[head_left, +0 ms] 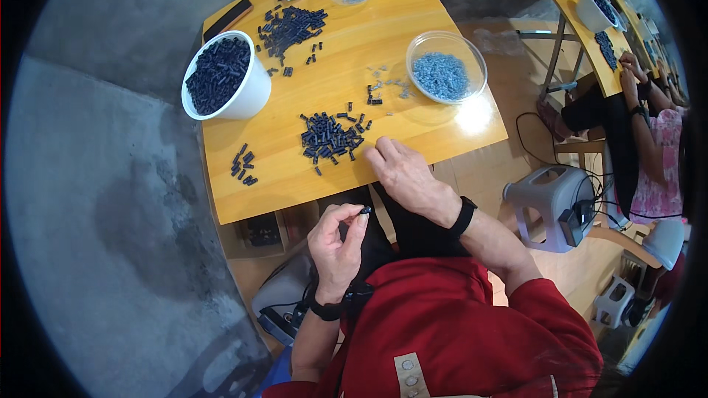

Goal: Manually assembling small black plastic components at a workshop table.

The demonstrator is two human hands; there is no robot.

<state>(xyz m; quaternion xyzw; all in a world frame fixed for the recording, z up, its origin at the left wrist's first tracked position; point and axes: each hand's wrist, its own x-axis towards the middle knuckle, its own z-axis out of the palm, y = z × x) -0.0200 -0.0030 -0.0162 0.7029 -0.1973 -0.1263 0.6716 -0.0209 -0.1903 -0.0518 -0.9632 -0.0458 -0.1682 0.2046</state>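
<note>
Left hand (337, 247) pinches a small black tubular piece (366, 210) between thumb and forefinger, held just off the near edge of the counter (376, 37), over the lap (380, 239). Right hand (405, 175) reaches across that near edge with its fingers curled; whether they hold anything I cannot tell. Just left of it lies a loose heap of black pieces (330, 136), with a smaller cluster (243, 164) by the near left corner. A white bucket (252, 92) full of similar pieces stands at the left edge, and a clear round bowl (476, 59) of bluish-grey bits (441, 76) near the right edge. With so little of the piece gripped, a slipping thumb would probably drop it into the lap or onto the floor (509, 88) — it would miss the counter. A careless sweep of the right forearm could brush heap pieces over the near edge; a knocked bowl might scatter its bits — tiny and awkward to gather.
</note>
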